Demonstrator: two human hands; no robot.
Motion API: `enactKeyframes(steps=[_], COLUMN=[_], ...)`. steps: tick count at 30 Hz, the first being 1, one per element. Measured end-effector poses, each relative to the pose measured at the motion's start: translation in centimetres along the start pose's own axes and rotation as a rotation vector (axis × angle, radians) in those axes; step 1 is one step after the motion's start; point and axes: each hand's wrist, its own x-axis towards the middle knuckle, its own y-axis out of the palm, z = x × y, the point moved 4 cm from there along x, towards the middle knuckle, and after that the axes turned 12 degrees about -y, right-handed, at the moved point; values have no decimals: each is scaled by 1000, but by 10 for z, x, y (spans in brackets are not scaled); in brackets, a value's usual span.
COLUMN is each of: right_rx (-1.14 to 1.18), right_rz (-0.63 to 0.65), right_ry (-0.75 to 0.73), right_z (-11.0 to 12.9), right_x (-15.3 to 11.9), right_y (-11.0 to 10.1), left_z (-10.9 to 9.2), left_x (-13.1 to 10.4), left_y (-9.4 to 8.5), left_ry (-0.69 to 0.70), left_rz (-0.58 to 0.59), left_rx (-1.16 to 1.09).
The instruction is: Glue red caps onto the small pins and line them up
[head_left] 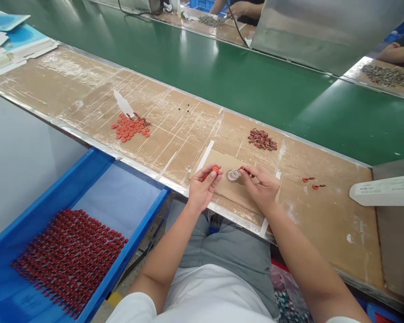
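Note:
My left hand (206, 186) pinches a small red disc (215, 169) between thumb and fingers, with more red showing inside the hand. My right hand (261, 183) is closed on a small red and dark part (244, 170), its tip at a small round clear dish (233, 175). The dish rests on a cardboard sheet (222, 160) between the hands. Farther off lies a pile of red and dark parts (262, 139). Loose red discs (129, 128) are heaped on the left, beside a white pointed strip (123, 102). Two red parts with dark stems (314, 183) lie right of my right hand.
A blue tray (134, 237) at the lower left carries rows of red stemmed parts (74, 255). Beyond the worktable runs a green belt (188, 63). Other people's hands (240, 9) are across it. A white bottle-like object (384, 190) lies at the right; stacked sheets (13, 38) sit far left.

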Motion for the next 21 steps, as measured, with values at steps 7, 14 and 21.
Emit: enactKeyframes(steps=[7,14,21], right_rx=[-32,-66,-72], right_rz=[-32,-19,4], right_ry=[-147,-191,-246], right_z=[4,4,6], right_x=[0,0,2], right_y=[4,6,8], left_z=[-1,-1,0], left_x=[0,0,0], left_y=[0,1,1], left_ry=[9,2,1], left_rz=[20,16,31], left_rx=[22,16,4])
